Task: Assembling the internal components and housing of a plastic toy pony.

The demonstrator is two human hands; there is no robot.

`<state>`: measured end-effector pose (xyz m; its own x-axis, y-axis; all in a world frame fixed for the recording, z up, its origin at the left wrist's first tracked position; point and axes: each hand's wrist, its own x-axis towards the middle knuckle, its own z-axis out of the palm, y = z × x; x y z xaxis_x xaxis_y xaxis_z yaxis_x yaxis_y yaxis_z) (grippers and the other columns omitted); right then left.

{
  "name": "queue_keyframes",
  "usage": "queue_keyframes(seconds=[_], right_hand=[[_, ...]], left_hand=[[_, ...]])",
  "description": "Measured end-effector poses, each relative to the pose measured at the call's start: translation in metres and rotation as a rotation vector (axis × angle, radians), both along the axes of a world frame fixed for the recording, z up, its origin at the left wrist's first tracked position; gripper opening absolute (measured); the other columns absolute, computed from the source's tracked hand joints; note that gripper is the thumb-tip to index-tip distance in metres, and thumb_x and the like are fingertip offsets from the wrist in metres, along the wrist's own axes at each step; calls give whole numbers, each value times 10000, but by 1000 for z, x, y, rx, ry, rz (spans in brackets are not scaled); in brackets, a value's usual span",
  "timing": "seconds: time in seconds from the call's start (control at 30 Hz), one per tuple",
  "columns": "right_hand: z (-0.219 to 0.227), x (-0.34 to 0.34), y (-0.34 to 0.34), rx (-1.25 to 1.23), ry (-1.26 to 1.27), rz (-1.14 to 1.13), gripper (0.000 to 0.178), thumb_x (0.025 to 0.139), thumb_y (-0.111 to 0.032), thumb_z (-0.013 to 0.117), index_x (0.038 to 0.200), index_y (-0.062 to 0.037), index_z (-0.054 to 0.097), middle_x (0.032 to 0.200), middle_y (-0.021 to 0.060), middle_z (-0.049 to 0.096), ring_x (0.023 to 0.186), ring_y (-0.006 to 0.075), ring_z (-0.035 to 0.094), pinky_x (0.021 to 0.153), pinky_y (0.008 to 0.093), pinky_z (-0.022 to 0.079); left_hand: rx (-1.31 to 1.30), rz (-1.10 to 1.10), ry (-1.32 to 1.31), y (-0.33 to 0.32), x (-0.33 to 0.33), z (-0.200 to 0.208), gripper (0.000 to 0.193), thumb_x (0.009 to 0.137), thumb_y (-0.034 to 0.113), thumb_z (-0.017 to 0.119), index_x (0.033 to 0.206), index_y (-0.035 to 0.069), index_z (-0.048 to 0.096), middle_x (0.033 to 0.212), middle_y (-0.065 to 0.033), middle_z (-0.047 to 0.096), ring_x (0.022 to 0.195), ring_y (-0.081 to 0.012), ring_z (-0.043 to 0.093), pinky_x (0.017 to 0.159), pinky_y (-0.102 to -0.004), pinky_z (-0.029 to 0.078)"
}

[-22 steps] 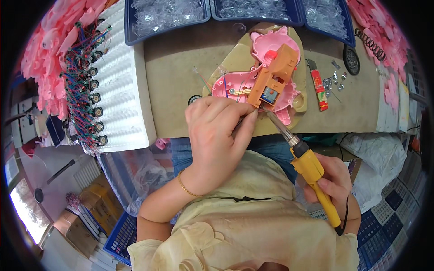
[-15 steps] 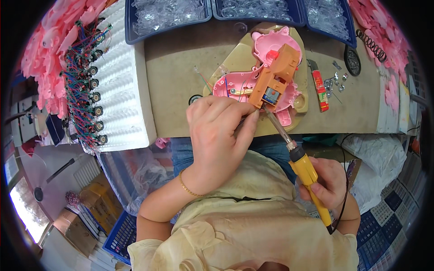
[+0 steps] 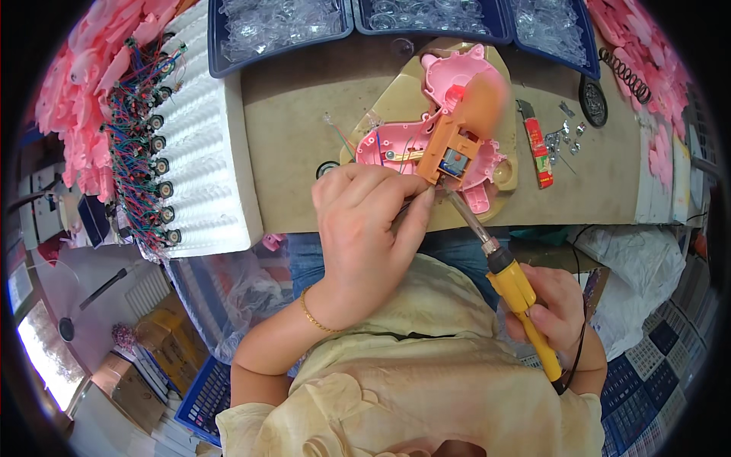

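Note:
A yellow-handled soldering iron (image 3: 518, 286) is in my right hand (image 3: 554, 306), its fingers wrapped round the handle. The metal tip points up and left to the lower end of an orange plastic mechanism (image 3: 442, 151). At that same end my left hand (image 3: 373, 217) is closed, thumb and forefinger pinched together; what lies between them is hidden, though a dark wire shows beside the thumb. The mechanism lies over a pink toy shell (image 3: 449, 72), and its wide upper end is blurred. Under the shell is a beige shaped board (image 3: 415, 87). Thin wires stick out at the shell's left.
Blue trays (image 3: 285, 53) of clear plastic parts line the back. A white foam block (image 3: 205, 152) with wired round parts stands left, beside piled pink shells (image 3: 84, 91). To the right lie a red cutter knife (image 3: 537, 148), small metal bits (image 3: 560, 141) and a black coil (image 3: 624, 76).
The orange mechanism's wide upper end was sharp and is now smeared by motion. The iron's tip has shifted very slightly left and down. Both hands stay almost in place.

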<state>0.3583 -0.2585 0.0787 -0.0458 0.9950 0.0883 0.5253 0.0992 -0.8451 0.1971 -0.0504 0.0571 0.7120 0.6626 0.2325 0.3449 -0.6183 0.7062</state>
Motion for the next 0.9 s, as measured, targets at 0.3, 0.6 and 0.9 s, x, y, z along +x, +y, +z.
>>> queue_keyframes(seconds=[0.3, 0.6, 0.9], right_hand=[[17, 4, 5, -148, 139, -98, 546, 729, -216, 649, 1162, 75, 490, 785, 137, 634, 638, 317, 614, 542, 348, 467], [11, 3, 7, 298, -240, -255, 559, 732, -275, 650, 1148, 71, 512, 723, 102, 631, 584, 264, 608, 524, 325, 452], [-4, 6, 4, 472, -120, -365, 514, 871, -246, 605, 1227, 10, 337, 885, 325, 596, 617, 281, 641, 478, 297, 502]], left_hand=[[1, 2, -3, 0, 0, 1, 49, 756, 118, 671, 766, 88, 634, 702, -19, 571, 742, -203, 507, 753, -327, 348], [142, -12, 13, 0, 0, 2, 102, 717, 115, 690, 809, 109, 646, 776, 9, 592, 787, -192, 531, 771, -354, 343], [-163, -1, -20, 10, 4, 17, 88, 734, 65, 698, 798, 79, 639, 715, -17, 575, 680, -165, 480, 700, -296, 361]])
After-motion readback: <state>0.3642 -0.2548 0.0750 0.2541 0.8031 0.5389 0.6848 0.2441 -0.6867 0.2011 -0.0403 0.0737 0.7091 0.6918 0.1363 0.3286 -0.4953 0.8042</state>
